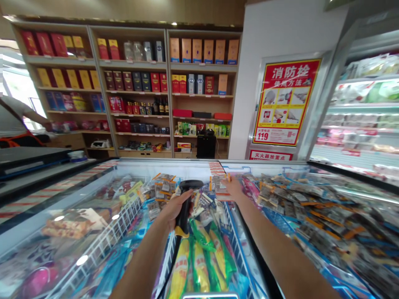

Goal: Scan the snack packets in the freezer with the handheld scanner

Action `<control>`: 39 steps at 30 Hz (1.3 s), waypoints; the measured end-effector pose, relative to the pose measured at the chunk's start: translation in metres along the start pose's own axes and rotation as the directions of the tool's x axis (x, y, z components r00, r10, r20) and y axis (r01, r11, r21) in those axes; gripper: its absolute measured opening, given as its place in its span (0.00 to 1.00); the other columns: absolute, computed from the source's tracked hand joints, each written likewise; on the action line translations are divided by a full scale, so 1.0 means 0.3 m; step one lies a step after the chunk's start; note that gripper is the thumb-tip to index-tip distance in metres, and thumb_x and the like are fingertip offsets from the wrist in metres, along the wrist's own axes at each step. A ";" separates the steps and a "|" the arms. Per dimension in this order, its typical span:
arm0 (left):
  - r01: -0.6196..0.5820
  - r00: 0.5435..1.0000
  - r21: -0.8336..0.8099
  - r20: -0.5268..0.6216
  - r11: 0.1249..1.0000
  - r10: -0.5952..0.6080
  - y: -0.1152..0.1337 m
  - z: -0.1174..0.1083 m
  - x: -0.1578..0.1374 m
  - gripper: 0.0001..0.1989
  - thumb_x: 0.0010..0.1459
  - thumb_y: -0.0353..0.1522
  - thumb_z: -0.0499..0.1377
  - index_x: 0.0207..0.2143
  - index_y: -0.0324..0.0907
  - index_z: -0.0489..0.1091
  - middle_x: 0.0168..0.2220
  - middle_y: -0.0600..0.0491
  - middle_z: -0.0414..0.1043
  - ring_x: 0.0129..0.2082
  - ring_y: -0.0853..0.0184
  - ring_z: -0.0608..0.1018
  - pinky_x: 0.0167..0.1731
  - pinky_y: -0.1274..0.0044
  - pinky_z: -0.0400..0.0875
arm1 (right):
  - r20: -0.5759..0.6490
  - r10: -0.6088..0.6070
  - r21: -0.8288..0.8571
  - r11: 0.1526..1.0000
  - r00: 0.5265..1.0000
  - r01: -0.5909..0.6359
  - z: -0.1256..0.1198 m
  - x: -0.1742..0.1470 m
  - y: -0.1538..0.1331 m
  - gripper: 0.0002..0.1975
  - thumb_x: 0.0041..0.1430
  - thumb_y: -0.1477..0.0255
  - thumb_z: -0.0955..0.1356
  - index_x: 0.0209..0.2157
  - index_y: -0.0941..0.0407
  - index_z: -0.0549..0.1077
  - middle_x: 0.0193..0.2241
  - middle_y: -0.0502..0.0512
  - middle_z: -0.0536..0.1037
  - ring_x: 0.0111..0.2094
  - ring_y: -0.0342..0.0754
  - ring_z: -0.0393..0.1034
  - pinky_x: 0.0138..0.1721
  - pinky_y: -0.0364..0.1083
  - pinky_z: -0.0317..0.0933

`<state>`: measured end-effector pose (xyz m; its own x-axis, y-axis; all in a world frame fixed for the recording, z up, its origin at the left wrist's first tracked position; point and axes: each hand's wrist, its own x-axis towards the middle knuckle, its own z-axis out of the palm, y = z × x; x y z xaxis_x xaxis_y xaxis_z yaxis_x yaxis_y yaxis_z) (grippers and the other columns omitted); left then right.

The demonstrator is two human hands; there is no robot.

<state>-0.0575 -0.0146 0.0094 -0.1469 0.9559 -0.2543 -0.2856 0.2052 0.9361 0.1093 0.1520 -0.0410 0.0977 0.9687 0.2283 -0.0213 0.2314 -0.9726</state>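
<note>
My left hand [178, 209] is wrapped round the handle of a black barcode scanner [186, 209] with a yellow base, its cord trailing down. The scanner's head points forward over the open chest freezer. My right hand [233, 186] reaches farther out, its fingers closed at the edge of a small grey-and-orange packet [217, 183]; the fingertips are partly hidden. Below the hands, yellow-and-green bags of corn [201, 261] lie in a white wire basket [235, 234]. Similar grey-and-orange packets [162, 187] are heaped to the left of the scanner.
Many orange-edged packets [311, 203] fill the freezer's right side. Glass lids with red-striped edges [93, 176] border it. Shelves of boxed bottles [137, 81] stand behind, beside a red fire-hydrant poster [286, 104]. A refrigerated display [364, 120] is at right; a person [15, 116] stands far left.
</note>
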 end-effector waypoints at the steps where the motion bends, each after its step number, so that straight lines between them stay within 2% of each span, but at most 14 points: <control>1: 0.000 1.000 0.000 0.028 1.000 0.000 -0.003 0.007 -0.001 0.15 0.45 0.41 0.59 0.23 0.38 0.64 0.16 0.56 0.65 0.13 0.75 0.66 0.13 0.83 0.59 | -0.030 0.024 0.037 0.999 0.999 -0.023 -0.040 -0.002 -0.005 0.08 0.35 0.71 0.70 0.23 0.55 0.68 0.20 0.50 0.73 0.29 0.50 0.69 0.26 0.45 0.62; 6: 0.005 0.980 0.007 0.200 1.000 -0.007 -0.023 0.046 -0.016 0.15 0.44 0.42 0.60 0.25 0.38 0.65 0.18 0.55 0.67 0.15 0.75 0.67 0.15 0.83 0.59 | -0.115 0.115 0.190 0.978 0.987 -0.092 -0.195 -0.029 -0.024 0.11 0.37 0.71 0.68 0.28 0.55 0.67 0.22 0.48 0.73 0.24 0.45 0.68 0.23 0.44 0.62; 10: -0.037 0.959 0.067 0.282 0.997 0.016 -0.031 0.064 -0.030 0.16 0.44 0.42 0.59 0.23 0.37 0.65 0.19 0.53 0.67 0.15 0.75 0.67 0.17 0.82 0.61 | -0.140 0.157 0.267 0.957 0.978 -0.115 -0.233 -0.032 -0.026 0.12 0.35 0.72 0.69 0.27 0.56 0.67 0.20 0.46 0.71 0.21 0.42 0.65 0.21 0.42 0.61; 23: -0.015 0.935 0.107 0.353 0.994 -0.024 -0.043 0.078 -0.041 0.14 0.44 0.41 0.59 0.24 0.37 0.65 0.20 0.54 0.67 0.16 0.75 0.68 0.17 0.82 0.60 | -0.182 0.159 0.296 0.950 0.970 -0.101 -0.233 -0.030 -0.005 0.11 0.36 0.72 0.69 0.27 0.55 0.68 0.21 0.45 0.70 0.25 0.43 0.65 0.25 0.43 0.59; 27: 0.004 0.919 0.070 0.392 0.998 -0.031 -0.041 0.086 -0.050 0.14 0.44 0.41 0.60 0.25 0.37 0.65 0.20 0.54 0.67 0.16 0.75 0.67 0.17 0.82 0.60 | -0.179 0.143 0.312 0.946 0.973 -0.081 -0.232 -0.028 -0.001 0.13 0.34 0.73 0.70 0.28 0.55 0.69 0.22 0.45 0.71 0.25 0.43 0.66 0.25 0.42 0.60; 31: 0.081 0.914 -0.044 0.403 0.996 -0.056 -0.050 0.102 -0.050 0.14 0.46 0.41 0.59 0.26 0.37 0.65 0.20 0.54 0.67 0.16 0.75 0.67 0.16 0.83 0.60 | -0.169 0.138 0.370 0.927 0.976 -0.067 -0.213 -0.032 -0.004 0.11 0.35 0.74 0.70 0.25 0.55 0.66 0.22 0.45 0.71 0.26 0.43 0.68 0.28 0.43 0.64; 34: 0.159 0.906 -0.160 0.417 0.974 -0.079 -0.063 0.119 -0.046 0.15 0.48 0.41 0.57 0.28 0.37 0.66 0.20 0.54 0.66 0.16 0.76 0.67 0.17 0.83 0.61 | -0.141 0.140 0.455 0.889 0.980 -0.061 -0.184 -0.047 -0.008 0.11 0.36 0.76 0.68 0.25 0.53 0.62 0.22 0.44 0.72 0.28 0.44 0.70 0.31 0.45 0.65; 39: 0.234 0.905 -0.269 0.412 0.934 -0.108 -0.088 0.154 -0.050 0.14 0.51 0.41 0.54 0.30 0.37 0.65 0.19 0.55 0.65 0.15 0.77 0.67 0.15 0.85 0.60 | -0.069 0.200 0.642 0.758 0.977 -0.110 -0.131 -0.074 0.003 0.13 0.36 0.79 0.65 0.28 0.52 0.64 0.25 0.44 0.75 0.29 0.43 0.70 0.30 0.44 0.64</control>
<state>-0.0039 -0.0245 -0.0001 0.2884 0.9293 -0.2308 -0.5558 0.3588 0.7499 0.1461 0.1272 -0.0486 0.1598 0.9868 0.0256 -0.6660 0.1269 -0.7351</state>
